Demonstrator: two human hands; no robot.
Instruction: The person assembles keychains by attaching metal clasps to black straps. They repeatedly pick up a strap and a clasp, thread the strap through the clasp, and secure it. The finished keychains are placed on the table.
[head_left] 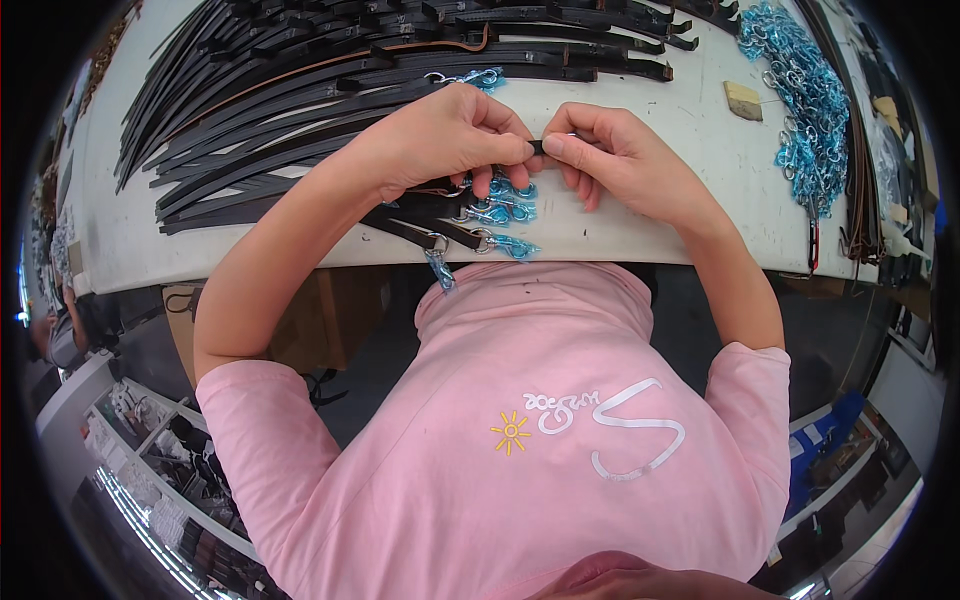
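l hand (455,140) + r hand (625,165) pinching sm blk strip (537,147) btwn them; step prob folding/fitting strip, detail hidden; next move likely needs steady pinch, careful alignmt.

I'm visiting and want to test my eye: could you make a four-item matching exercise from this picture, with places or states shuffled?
1. Largest pile of blue-wrapped metal clasps
2. Black straps
3. Yellowish block
4. Left hand and right hand

A. Pinching a small black piece
B. Spread mostly over the table's left
C. Heaped toward the right side
D. Between right hand and heap

Pairs: 1-C, 2-B, 3-D, 4-A
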